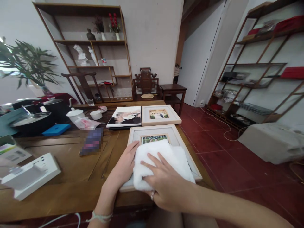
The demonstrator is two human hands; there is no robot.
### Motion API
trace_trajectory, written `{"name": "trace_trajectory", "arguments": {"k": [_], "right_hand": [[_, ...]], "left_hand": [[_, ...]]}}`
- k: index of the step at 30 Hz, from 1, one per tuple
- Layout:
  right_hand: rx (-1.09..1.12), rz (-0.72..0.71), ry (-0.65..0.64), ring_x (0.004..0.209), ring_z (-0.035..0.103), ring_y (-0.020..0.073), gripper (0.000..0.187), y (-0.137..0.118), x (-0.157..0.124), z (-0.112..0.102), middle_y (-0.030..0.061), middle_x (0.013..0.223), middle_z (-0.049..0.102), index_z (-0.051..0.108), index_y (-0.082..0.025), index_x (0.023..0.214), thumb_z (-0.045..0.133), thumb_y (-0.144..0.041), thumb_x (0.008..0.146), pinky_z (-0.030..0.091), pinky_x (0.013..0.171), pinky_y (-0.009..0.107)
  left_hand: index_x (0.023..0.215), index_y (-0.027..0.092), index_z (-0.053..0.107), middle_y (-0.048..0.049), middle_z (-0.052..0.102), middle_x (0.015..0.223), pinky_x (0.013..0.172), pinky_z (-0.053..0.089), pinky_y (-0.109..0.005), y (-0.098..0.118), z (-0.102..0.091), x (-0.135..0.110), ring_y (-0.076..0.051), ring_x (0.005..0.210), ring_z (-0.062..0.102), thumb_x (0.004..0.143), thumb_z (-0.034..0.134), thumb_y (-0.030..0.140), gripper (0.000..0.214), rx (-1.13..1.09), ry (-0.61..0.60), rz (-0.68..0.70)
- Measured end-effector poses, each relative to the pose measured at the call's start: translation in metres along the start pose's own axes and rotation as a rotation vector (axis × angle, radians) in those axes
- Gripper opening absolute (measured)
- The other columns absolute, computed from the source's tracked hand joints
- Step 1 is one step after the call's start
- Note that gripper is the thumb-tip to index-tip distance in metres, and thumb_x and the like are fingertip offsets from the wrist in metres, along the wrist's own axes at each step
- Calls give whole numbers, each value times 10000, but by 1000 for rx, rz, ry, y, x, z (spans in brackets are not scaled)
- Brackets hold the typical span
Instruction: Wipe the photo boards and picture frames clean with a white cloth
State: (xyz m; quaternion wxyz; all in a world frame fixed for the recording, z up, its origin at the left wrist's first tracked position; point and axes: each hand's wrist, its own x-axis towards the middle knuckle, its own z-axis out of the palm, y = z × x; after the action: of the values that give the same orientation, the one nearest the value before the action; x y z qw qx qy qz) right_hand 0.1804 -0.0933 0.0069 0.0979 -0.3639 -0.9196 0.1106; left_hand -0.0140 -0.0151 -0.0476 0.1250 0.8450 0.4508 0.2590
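Note:
A pale wooden picture frame [172, 129] with a small photo inside lies flat at the near right of the table. Across much of it is a folded white towel [163, 152], which hides the lower part of the photo. My right hand [163, 180] holds the towel against the frame, fingers spread over the top and the near edge bunched under the palm. Along the frame's left side, my left hand [128, 161] grips the edge, its fingers pointing away from me. Part of that grip is hidden by the towel.
Behind lie a second framed photo [161, 114] and a photo panel [124, 116]. A blurred dark flat item [91, 142], a white box [33, 174], a blue box [56, 129], pots [33, 122] and white cups [96, 114] occupy the left. The table's right edge runs beside the frame.

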Motion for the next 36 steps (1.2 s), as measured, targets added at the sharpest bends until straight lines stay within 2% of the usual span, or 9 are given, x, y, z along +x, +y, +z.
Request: {"name": "trace_trajectory", "arguments": {"k": [8,11,14,17,20,25,28,31,36], "right_hand": [[-53,202,3,1367,257,298,258,30,-48,-19,61,1330,537,682,-224,972,531,-158,773,126,1112,559],[-35,285,27,1301,380,284,204,51,-62,-32,72,1280,572,680,-230,920,489,-244,852,246,1082,503],[28,386,126,1129,536,272,304,73,-57,-36,84,1156,632,651,-222,974,393,-373,915,421,938,420],[-18,504,301,1066,557,293,300,94,-32,-29,112,1129,630,619,-182,1036,460,-377,873,441,886,406],[-108,435,339,1178,477,318,287,106,5,-22,143,1196,594,605,-147,1067,475,-198,816,348,990,476],[-259,122,191,1391,136,334,505,102,72,-14,131,1401,436,554,-142,1189,463,-31,704,134,1053,639],[-314,34,92,1390,161,322,524,96,93,-10,125,1444,385,548,-135,1205,461,-8,704,122,1065,628],[-327,52,64,1370,235,312,500,99,87,-9,129,1431,407,567,-124,1179,439,5,713,161,1070,600],[-359,217,58,1297,371,322,462,116,41,-22,166,1328,515,627,-120,1073,447,17,670,258,1029,552]], "left_hand": [[1319,110,444,-133,409,1409,1112,284,-408,0,2,0,-213,1305,374,913,272,185,448,20,15,-30],[1334,126,431,-127,403,1414,1110,289,-410,1,1,0,-215,1306,372,911,292,182,449,18,13,-23],[1346,148,423,-118,402,1416,1111,288,-403,0,1,-1,-212,1306,371,899,312,161,461,14,22,-5],[1342,154,432,-116,403,1415,1109,293,-404,-2,2,-2,-218,1304,374,896,324,162,459,7,30,-3],[1329,142,447,-124,405,1412,1107,297,-412,-2,2,-1,-225,1302,378,901,314,173,449,5,30,-12],[1304,133,466,-129,416,1402,1105,297,-410,-2,3,0,-219,1299,384,912,298,190,431,17,30,-18],[1281,141,489,-127,441,1381,1096,310,-408,-1,3,1,-217,1286,405,916,303,208,415,23,42,-21],[1285,133,484,-129,432,1388,1101,302,-402,0,2,1,-215,1292,396,922,291,220,420,18,33,-45],[1306,123,458,-129,404,1411,1114,279,-404,2,0,1,-213,1303,377,928,283,228,430,7,9,-47]]}}
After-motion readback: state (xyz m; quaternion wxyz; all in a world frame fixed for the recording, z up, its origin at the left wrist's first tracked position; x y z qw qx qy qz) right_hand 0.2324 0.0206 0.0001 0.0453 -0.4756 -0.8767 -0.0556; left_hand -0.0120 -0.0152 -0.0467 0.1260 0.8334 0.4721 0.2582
